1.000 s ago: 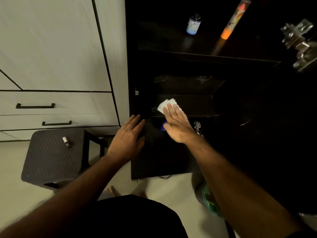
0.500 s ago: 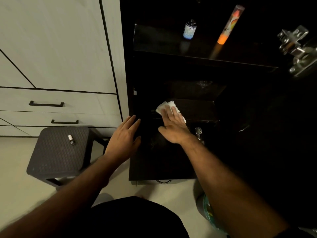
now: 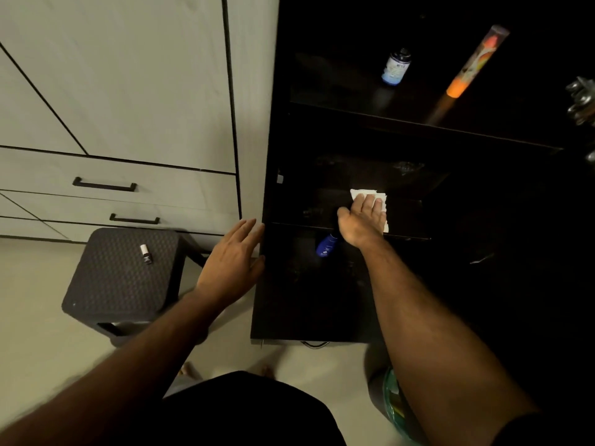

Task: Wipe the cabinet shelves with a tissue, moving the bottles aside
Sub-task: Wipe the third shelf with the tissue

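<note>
The right hand (image 3: 363,220) presses a white tissue (image 3: 370,196) flat-fingered onto the dark cabinet's middle shelf (image 3: 405,217), a blue bottle (image 3: 326,246) just near-left below it, while the left hand (image 3: 231,262), fingers straight and loosely spread, rests against the cabinet's left edge (image 3: 262,252).

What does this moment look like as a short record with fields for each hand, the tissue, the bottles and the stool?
right hand: right hand presses flat on the white tissue
tissue place: on a dark cabinet shelf
left hand: left hand, fingers straight, at the cabinet's left edge
upper shelf: small dark bottle with pale label; tall orange tube
lower shelf: blue bottle, just below the right wrist
stool: dark woven stool with a tiny white-capped vial on top
</note>
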A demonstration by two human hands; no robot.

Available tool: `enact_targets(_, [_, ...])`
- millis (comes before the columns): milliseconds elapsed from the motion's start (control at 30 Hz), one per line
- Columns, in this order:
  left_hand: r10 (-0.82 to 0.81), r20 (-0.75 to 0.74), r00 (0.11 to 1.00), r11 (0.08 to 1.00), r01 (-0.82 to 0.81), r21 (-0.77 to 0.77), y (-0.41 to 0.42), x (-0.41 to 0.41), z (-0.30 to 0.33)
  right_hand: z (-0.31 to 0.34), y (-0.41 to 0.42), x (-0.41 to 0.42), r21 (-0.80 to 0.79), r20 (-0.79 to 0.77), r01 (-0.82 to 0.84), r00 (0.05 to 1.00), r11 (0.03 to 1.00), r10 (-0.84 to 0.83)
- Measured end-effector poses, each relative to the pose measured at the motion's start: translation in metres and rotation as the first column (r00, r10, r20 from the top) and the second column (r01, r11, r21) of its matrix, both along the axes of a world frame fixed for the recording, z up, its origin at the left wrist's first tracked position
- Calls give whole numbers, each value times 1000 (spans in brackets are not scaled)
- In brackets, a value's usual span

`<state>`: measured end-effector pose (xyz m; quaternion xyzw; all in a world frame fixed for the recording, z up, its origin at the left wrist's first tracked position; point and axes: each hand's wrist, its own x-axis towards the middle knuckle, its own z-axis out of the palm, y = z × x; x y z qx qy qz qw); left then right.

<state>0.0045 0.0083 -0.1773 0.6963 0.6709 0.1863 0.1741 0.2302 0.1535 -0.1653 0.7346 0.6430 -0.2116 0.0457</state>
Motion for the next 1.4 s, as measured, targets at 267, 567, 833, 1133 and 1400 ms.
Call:
enact_targets(267, [-31,7,1000,999,31,-24,6,-27,3,-1,-11,-61,-13,-37,-47,998,999,47])
enact_targets(567, [-115,5,993,993,115,-22,21,-46,9,-1,-21,-99,10,-6,-170,985,985,170])
enact_targets(833, [-211,18,977,976,211,-48,33,-40,14,3,-60,-51,15,-31,-451,892,892,452])
enact_targets(1133, [-175,-44,984,980,169,-105,21,-41,5,1,-33,-83,-31,106,-331,937,943,332])
enact_targets(1400, [-121,-46,992,985,115,-126,18,-40,0,-2,-68,-29,14,144,-528,842,849,520])
